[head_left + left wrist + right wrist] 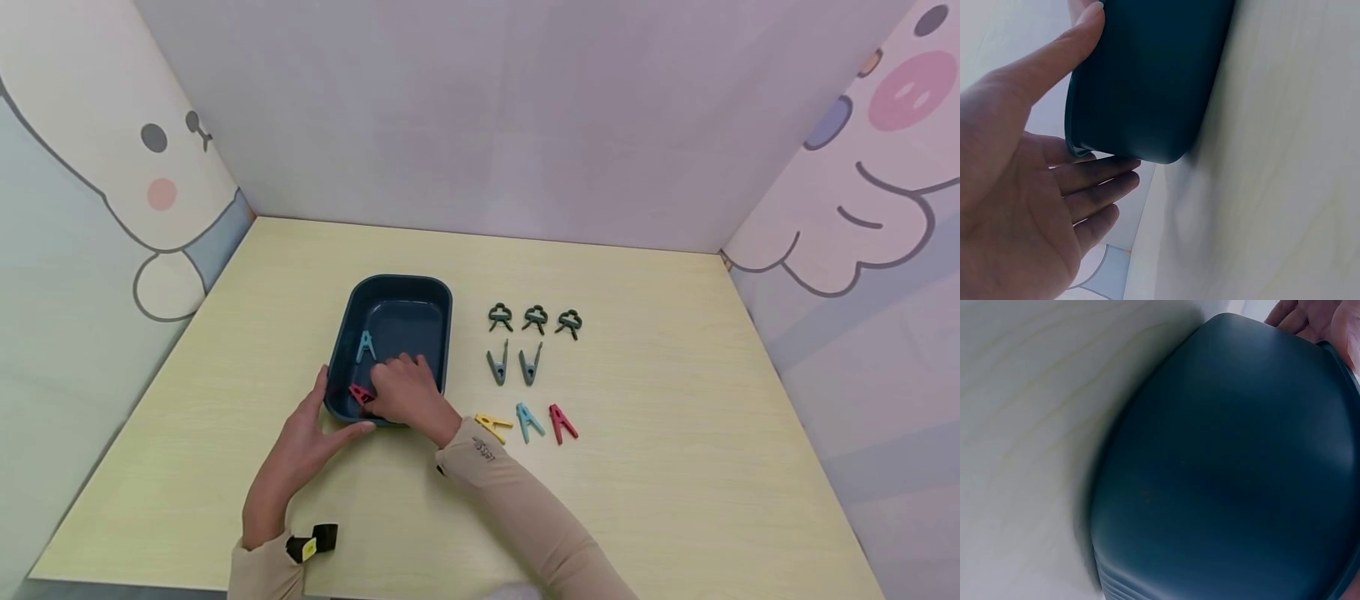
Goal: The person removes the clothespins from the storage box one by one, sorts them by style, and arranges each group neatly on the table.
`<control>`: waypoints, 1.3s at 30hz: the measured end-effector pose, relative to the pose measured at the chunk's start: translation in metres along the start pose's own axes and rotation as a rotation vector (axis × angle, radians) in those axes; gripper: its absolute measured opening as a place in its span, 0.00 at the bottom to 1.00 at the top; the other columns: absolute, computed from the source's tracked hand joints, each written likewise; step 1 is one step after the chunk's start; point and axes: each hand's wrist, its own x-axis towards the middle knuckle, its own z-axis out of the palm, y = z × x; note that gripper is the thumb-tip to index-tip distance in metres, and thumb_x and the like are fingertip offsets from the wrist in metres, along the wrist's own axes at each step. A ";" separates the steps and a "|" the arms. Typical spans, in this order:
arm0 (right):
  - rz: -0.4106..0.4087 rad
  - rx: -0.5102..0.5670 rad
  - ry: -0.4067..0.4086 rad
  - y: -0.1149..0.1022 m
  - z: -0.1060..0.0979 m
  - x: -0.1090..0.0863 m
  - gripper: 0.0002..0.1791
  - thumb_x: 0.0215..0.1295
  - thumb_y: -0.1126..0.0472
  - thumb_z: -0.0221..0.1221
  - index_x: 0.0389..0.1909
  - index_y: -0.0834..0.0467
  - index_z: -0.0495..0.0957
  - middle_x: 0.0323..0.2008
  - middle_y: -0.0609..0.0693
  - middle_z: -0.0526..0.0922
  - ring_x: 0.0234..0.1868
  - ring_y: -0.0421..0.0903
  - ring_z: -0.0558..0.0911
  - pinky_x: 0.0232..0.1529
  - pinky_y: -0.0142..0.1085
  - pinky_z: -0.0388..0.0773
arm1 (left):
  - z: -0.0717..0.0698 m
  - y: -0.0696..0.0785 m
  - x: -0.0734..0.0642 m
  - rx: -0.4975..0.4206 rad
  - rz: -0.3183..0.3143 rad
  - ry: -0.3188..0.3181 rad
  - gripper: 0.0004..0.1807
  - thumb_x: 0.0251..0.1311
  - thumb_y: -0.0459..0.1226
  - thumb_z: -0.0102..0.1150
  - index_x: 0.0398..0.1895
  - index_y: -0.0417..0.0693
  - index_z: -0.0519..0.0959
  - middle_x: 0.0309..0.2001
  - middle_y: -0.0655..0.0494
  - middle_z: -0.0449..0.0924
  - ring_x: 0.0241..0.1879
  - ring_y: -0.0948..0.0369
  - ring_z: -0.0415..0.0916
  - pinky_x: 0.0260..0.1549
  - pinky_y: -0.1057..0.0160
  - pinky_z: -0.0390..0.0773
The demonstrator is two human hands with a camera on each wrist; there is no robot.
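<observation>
A dark blue tray (408, 287) sits on the table, left of the middle. My left hand (303, 446) steadies its near left corner, thumb along the near wall and fingers extended by the left side; the left wrist view shows that hand (1029, 181) with fairly straight fingers. Inside the tray, my right hand (408, 392) pinches a red clothespin (360, 393) close to the near left corner; its fingertips are partly hidden. A light blue clothespin (365, 346) lies farther back in the tray. In the right wrist view, the tray's outer wall (1222, 456) hides the right fingers.
Right of the tray lie a yellow clothespin (493, 427), a light blue clothespin (529, 422) and a red clothespin (562, 423). Behind them are two grey-green clothespins (498, 367), then three dark green clips (536, 318). Walls enclose the table's back and sides.
</observation>
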 end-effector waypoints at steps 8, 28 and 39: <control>0.007 0.011 -0.022 0.000 0.000 0.001 0.22 0.64 0.40 0.70 0.21 0.50 0.78 0.25 0.43 0.75 0.34 0.44 0.72 0.40 0.41 0.67 | 0.000 0.000 -0.001 -0.002 0.003 0.001 0.65 0.63 0.54 0.71 0.83 0.37 0.34 0.82 0.34 0.37 0.78 0.33 0.42 0.70 0.29 0.54; -0.015 0.000 0.029 0.003 0.000 0.000 0.15 0.65 0.44 0.71 0.33 0.53 0.86 0.29 0.45 0.77 0.36 0.44 0.71 0.39 0.40 0.68 | 0.000 0.000 0.000 0.008 -0.004 0.000 0.65 0.63 0.55 0.70 0.83 0.38 0.33 0.82 0.34 0.37 0.78 0.33 0.42 0.69 0.29 0.54; -0.030 -0.023 0.079 0.003 -0.008 -0.007 0.20 0.66 0.44 0.69 0.21 0.50 0.77 0.31 0.44 0.77 0.39 0.45 0.71 0.41 0.40 0.69 | 0.001 0.001 0.000 0.006 -0.004 -0.003 0.65 0.64 0.55 0.70 0.83 0.38 0.32 0.82 0.34 0.36 0.78 0.33 0.41 0.70 0.29 0.53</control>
